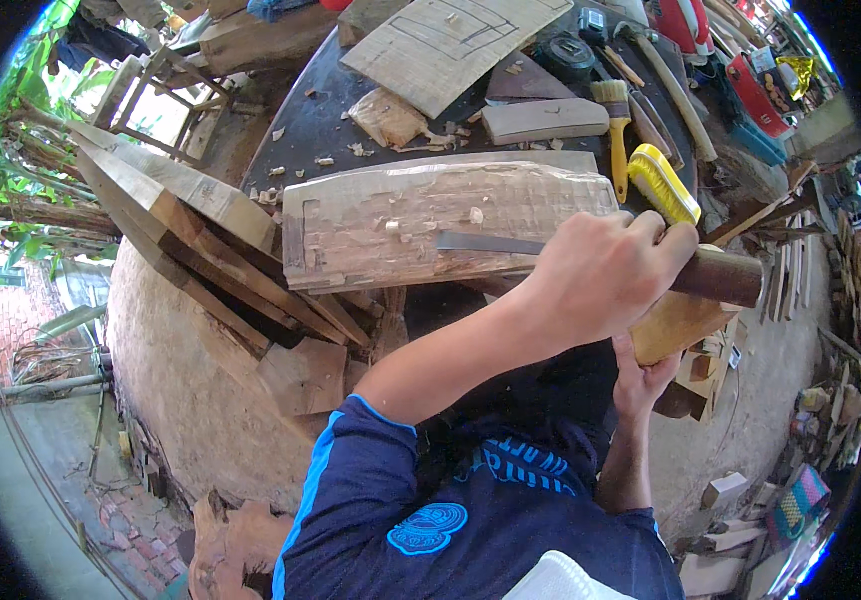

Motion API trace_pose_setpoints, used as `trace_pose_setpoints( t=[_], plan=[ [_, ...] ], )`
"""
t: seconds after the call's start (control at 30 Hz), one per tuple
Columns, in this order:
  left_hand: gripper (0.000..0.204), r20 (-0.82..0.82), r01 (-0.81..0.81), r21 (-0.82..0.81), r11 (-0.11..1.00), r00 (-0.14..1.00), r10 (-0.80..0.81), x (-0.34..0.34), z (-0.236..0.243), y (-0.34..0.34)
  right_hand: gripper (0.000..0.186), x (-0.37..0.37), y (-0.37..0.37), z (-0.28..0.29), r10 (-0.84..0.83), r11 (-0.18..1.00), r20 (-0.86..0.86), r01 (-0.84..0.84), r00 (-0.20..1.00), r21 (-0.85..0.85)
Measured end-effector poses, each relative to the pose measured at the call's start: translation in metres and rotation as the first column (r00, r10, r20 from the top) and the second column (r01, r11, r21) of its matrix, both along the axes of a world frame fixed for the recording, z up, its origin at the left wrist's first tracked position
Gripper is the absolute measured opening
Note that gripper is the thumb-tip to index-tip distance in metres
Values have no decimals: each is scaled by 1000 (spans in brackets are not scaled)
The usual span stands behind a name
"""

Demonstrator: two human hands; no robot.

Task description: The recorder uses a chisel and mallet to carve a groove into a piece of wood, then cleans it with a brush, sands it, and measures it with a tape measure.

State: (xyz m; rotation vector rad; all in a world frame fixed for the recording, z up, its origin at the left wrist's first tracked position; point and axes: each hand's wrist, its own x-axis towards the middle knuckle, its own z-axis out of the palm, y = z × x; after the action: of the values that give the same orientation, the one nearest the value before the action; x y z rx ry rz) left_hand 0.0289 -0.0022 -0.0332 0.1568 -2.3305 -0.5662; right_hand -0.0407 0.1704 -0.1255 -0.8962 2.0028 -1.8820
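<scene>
- Left hand [605, 265], fist closed round the chisel [490, 244], blade pointing left over the carved board [425, 208], roughly along its length.
- Right hand [640, 385], lower, farther from the board, grips a light-brown wooden piece [675, 328].

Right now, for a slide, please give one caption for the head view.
Left hand holds a chisel over a carved board; right hand holds a wooden piece.

The left forearm [460, 350] slants across to the right, the left hand [605, 272] curled tight, its back uppermost. The right hand [647, 383] sits lower (partly hidden), thumb [625, 358] pointing ahead, its forearm [628, 455] reaching almost straight forward
</scene>
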Motion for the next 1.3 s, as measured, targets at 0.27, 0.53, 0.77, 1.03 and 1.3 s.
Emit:
trace_pose_setpoints(
  t=[0.27, 0.53, 0.77, 1.03, 1.3],
  plan=[
    [21, 1, -96, -80, 992, 995, 97, -6, -3, -4, 40, -5, 0, -2, 10, 1000, 17, -10, 1000, -16],
    [25, 35, -110, -103, 989, 993, 114, -4, -6, -6, 41, -21, -1, 25, 79, 979, 213, -116, 974, 165],
    [32, 84, -63, -105, 993, 994, 72, 1, -11, 0, 46, -39, -44, 35, 191, 981, 621, -162, 760, -103],
    [39, 109, -23, -84, 996, 993, 32, 9, -6, -6, 43, -49, -46, 34, 219, 959, 642, -283, 735, -2],
    [54, 116, -34, -36, 999, 993, 38, 17, -9, -7, 46, -47, -49, 16, 231, 948, 528, -311, 817, 67]
  ],
)
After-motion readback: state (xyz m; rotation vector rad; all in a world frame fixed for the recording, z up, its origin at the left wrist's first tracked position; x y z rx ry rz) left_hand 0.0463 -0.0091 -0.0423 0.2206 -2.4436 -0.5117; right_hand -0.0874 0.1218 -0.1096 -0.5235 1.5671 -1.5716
